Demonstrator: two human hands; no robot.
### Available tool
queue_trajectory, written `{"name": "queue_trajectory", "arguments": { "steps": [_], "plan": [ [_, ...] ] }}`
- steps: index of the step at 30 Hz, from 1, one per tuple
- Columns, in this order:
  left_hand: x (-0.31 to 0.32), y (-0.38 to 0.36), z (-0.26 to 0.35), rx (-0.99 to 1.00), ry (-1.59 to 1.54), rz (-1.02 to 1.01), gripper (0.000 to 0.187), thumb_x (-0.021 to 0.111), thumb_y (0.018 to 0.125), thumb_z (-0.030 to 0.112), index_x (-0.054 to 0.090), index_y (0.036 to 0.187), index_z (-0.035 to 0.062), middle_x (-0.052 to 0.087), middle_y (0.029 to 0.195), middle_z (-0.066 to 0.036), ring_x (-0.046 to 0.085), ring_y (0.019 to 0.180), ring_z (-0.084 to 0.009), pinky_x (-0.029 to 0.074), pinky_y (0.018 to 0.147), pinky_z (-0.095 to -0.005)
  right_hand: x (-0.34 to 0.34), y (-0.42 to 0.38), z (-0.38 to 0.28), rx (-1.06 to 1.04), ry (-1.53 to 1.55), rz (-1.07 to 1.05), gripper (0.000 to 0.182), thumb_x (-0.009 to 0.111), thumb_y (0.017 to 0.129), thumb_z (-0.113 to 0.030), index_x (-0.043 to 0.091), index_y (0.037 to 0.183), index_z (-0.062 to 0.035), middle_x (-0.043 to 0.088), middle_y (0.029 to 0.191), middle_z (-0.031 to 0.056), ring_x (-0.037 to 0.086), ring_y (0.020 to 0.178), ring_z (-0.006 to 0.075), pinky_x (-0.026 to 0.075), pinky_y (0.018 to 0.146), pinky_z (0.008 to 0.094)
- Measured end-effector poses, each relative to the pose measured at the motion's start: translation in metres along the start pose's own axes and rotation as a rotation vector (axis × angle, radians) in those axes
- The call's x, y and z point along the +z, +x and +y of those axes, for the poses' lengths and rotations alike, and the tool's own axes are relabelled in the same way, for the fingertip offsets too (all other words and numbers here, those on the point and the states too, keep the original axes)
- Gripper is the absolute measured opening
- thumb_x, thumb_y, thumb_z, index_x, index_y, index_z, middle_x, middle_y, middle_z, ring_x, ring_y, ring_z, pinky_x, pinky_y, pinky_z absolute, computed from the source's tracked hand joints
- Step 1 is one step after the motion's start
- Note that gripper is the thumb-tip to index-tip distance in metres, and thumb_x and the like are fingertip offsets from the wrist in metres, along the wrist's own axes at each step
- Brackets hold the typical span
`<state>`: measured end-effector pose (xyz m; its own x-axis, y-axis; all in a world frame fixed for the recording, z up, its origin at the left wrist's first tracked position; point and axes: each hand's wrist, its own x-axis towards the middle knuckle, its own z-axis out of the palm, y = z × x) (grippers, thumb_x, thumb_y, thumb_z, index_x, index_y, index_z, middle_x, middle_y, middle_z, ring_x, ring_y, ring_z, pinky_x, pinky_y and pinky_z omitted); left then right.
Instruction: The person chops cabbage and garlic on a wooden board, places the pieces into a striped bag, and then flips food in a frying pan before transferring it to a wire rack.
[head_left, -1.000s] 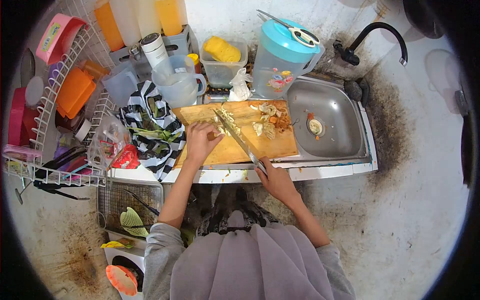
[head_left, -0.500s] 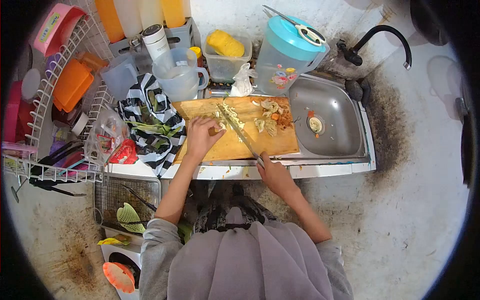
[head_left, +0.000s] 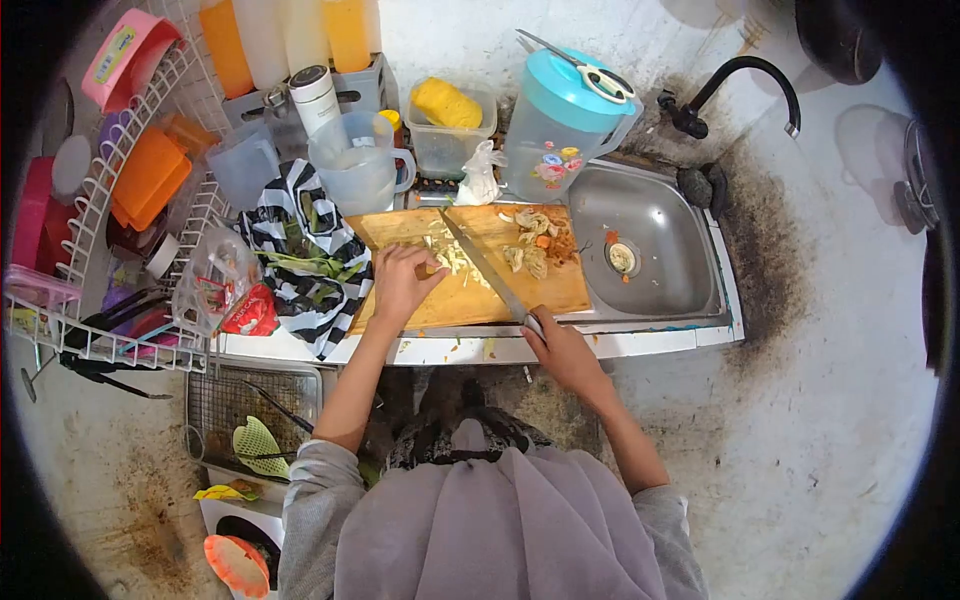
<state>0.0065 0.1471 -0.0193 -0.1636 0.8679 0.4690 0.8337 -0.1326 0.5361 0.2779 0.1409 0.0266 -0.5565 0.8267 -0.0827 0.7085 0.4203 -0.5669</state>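
Observation:
My right hand (head_left: 563, 352) is wrapped round the handle of a long knife (head_left: 487, 268). Its blade points away from me and to the left, across a wooden cutting board (head_left: 470, 312). On the board's left half, my left hand (head_left: 403, 283) has its fingers bent and pinched together; whatever is between them is too small to make out. Pale chopped pieces (head_left: 452, 258) lie scattered between that hand and the blade. Right of the knife sits a heap of wilted, yellowish vegetable scraps (head_left: 530, 250) with orange bits.
A steel sink (head_left: 655, 290) with a black faucet (head_left: 735, 85) adjoins the board. Behind stand a blue-lidded pitcher (head_left: 560, 130) with scissors on top, a clear jug (head_left: 358, 165) and a plastic tub (head_left: 450, 140). Left are a striped bag (head_left: 305, 310) and a dish rack (head_left: 105, 190).
The knife has shifted slightly right, away from my left hand, and more chopped pieces show between them. My left hand stays pinched at nearly the same place on the board.

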Motion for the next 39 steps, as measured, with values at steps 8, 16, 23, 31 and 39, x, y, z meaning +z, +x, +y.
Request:
{"name": "queue_trajectory", "arguments": {
  "steps": [8, 16, 23, 31, 39],
  "plan": [
    [0.002, -0.001, -0.002, -0.014, -0.011, 0.009, 0.022, 0.075, 0.068, 0.025, 0.061, 0.068, 0.0073, 0.064, 0.075, -0.004, 0.060, 0.080, -0.0231, 0.036, 0.094, -0.0419, 0.007, 0.001, -0.001, -0.023, -0.077, 0.067, 0.029, 0.051, 0.091, -0.029, 0.043, 0.109, -0.0071, 0.060, 0.066, 0.0229, 0.060, 0.064, 0.0420, 0.046, 0.055, 0.0508],
    [0.003, -0.001, -0.004, -0.021, -0.025, 0.001, 0.021, 0.075, 0.067, 0.023, 0.061, 0.069, 0.0074, 0.065, 0.077, -0.003, 0.061, 0.081, -0.0226, 0.036, 0.094, -0.0424, 0.008, 0.003, 0.002, 0.017, -0.094, 0.044, 0.030, 0.052, 0.091, -0.029, 0.042, 0.110, -0.0081, 0.059, 0.064, 0.0232, 0.060, 0.064, 0.0432, 0.047, 0.055, 0.0521],
    [0.004, 0.000, -0.004, -0.028, -0.012, -0.004, 0.022, 0.075, 0.067, 0.024, 0.061, 0.068, 0.0075, 0.065, 0.078, -0.003, 0.061, 0.082, -0.0227, 0.035, 0.094, -0.0422, 0.010, 0.004, 0.004, -0.007, -0.100, 0.064, 0.030, 0.052, 0.091, -0.029, 0.042, 0.110, -0.0081, 0.059, 0.063, 0.0238, 0.060, 0.063, 0.0433, 0.046, 0.054, 0.0522],
    [0.002, 0.001, -0.004, -0.011, -0.010, 0.014, 0.024, 0.076, 0.068, 0.027, 0.062, 0.069, 0.0076, 0.063, 0.072, -0.004, 0.060, 0.077, -0.0237, 0.036, 0.096, -0.0416, 0.012, 0.006, -0.005, 0.046, -0.180, -0.026, 0.030, 0.050, 0.091, -0.029, 0.041, 0.111, -0.0077, 0.058, 0.061, 0.0229, 0.060, 0.063, 0.0430, 0.047, 0.054, 0.0521],
    [0.002, 0.002, -0.007, -0.053, 0.001, -0.015, 0.023, 0.077, 0.066, 0.028, 0.062, 0.070, 0.0114, 0.064, 0.071, -0.002, 0.061, 0.075, -0.0207, 0.035, 0.095, -0.0417, -0.004, 0.004, -0.008, 0.036, -0.041, -0.014, 0.029, 0.050, 0.091, -0.029, 0.042, 0.109, -0.0073, 0.059, 0.065, 0.0233, 0.059, 0.064, 0.0435, 0.046, 0.055, 0.0524]
  ]
}}
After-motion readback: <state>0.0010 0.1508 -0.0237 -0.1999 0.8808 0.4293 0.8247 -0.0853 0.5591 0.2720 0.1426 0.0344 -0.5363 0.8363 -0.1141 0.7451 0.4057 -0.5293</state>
